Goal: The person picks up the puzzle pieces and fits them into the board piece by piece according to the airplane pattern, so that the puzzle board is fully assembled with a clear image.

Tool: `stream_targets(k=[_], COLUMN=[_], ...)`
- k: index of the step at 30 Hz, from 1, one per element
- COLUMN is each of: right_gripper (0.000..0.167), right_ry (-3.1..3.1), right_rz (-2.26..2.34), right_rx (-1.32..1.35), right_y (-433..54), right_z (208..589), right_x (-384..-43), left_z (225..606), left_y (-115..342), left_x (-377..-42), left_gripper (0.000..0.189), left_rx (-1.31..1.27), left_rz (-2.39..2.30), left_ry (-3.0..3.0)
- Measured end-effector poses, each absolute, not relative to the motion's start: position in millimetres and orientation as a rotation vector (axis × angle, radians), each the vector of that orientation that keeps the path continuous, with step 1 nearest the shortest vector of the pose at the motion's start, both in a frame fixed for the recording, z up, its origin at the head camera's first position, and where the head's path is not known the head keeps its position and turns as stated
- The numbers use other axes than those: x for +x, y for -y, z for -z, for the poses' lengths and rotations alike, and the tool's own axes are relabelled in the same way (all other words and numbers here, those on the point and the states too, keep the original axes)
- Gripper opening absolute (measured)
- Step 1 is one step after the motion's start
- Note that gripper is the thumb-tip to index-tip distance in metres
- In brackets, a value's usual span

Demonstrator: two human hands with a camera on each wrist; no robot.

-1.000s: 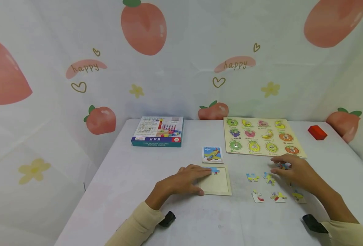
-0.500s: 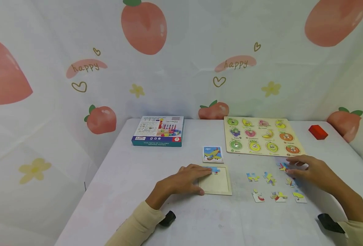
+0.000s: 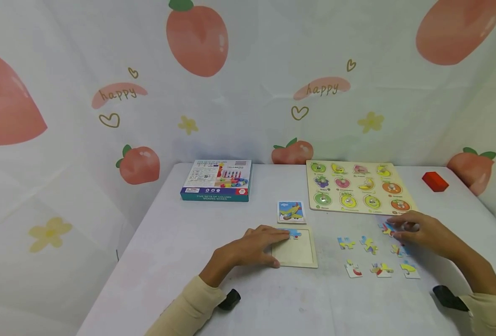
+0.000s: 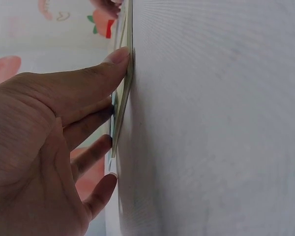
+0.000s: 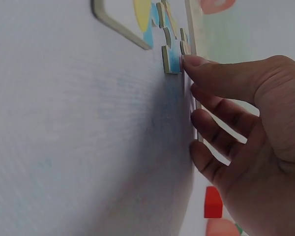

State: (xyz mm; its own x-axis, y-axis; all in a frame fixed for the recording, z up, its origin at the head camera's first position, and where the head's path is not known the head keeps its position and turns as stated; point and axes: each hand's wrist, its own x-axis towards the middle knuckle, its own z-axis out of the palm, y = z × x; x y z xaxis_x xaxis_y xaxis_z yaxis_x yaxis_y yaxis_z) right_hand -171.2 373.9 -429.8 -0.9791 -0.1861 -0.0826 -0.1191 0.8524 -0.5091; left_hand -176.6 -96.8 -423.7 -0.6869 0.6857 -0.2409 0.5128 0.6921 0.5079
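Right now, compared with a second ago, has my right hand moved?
Yes. Judged against the fruit board in the head view, your right hand now sits further right overall, its wrist past the board's front right corner.

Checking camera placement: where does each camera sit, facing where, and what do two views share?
Head: on the head, facing forward and down at the table; left hand, right hand and sleeves show.
Left wrist: worn there, facing along the left hand at the puzzle tray; that hand and part of another show.
Right wrist: worn there, facing along the right hand at puzzle pieces; that hand shows.
Head and right wrist share the red block.
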Motion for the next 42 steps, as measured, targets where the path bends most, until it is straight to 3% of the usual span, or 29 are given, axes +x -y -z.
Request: stream_targets(k=[42], right_gripper=[0.05], right_ry=[-2.939], right_rz=[0.733], right_rx=[-0.153], right_y=[-367.2], right_z=[430.2], right_x=[-172.9], left_z=[425.5], left_y=[97.4], left_x=[-177.0], left_gripper=[0.077], left_rx=[0.927], left_rz=[-0.563], left_ry=[-2.483])
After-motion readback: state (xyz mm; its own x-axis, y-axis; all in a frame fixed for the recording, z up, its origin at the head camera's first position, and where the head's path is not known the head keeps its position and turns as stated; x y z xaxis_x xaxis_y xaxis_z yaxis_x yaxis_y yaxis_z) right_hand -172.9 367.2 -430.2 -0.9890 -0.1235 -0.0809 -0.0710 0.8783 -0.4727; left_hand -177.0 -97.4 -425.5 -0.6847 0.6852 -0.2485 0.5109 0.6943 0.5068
